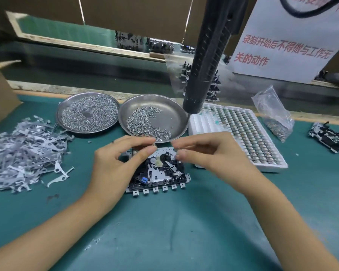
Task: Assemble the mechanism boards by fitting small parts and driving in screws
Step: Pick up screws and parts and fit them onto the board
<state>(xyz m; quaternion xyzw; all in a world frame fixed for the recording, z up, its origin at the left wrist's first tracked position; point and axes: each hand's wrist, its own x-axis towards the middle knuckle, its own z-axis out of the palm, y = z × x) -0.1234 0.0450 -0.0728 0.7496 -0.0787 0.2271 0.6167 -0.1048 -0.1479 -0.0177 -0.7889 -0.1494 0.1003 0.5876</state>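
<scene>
The mechanism board (159, 171) lies flat on the green mat (184, 222), near the middle, just in front of the two steel dishes; both forearms reach in from the lower corners and meet above its far edge. The left hand (114, 165) arches over the board's left side, wrist low, thumb and forefinger curved toward each other and nearly closed; whether they pinch a small part is too blurred to tell. The right hand (209, 153) comes from the right, fingers curled with the tips pointing left toward the left hand's tips; whether it holds anything cannot be told either. A black electric screwdriver (205, 61) hangs above the right dish of screws (164, 106); the left dish (87, 113) is fuller; loose metal levers (25, 151) lie heaped at the left; a white tray of small parts (241, 133) sits on the right.
</scene>
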